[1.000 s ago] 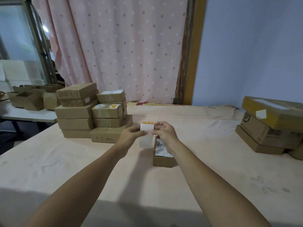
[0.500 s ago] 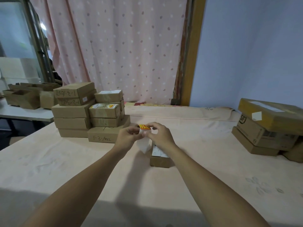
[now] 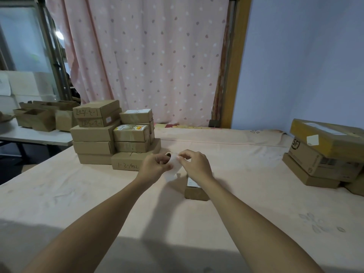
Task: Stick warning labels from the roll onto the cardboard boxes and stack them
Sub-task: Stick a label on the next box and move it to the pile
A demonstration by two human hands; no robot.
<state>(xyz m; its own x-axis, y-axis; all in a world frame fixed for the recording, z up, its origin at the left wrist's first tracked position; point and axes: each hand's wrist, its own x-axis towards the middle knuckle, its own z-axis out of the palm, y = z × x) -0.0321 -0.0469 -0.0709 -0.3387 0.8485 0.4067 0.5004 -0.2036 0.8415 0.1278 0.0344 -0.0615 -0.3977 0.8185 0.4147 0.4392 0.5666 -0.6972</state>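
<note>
Well to the left of the grip, and a little behind it, stands a stack of plain brown cardboard boxes [image 3: 94, 134], several with handwritten marks. One box in the stack carries a yellow-and-white label [image 3: 131, 128] on its top. The left hand [image 3: 154, 167] curls its fingers round the small roll of warning labels [image 3: 168, 154] (only a bit of its rim shows past the fingers). A white strip of backing paper [image 3: 174, 168] hangs from the roll between the two hands. The right hand [image 3: 198, 164], just beside the left, pinches the strip's upper edge with thumb and forefinger. Below the grip, under the right wrist, a small brown cardboard box [image 3: 196, 193] with a white label on its lid rests on the pale pink tablecloth [image 3: 78, 198]. Well to the right of the grip sits a pile of larger brown and yellow parcels [image 3: 323, 158].
</note>
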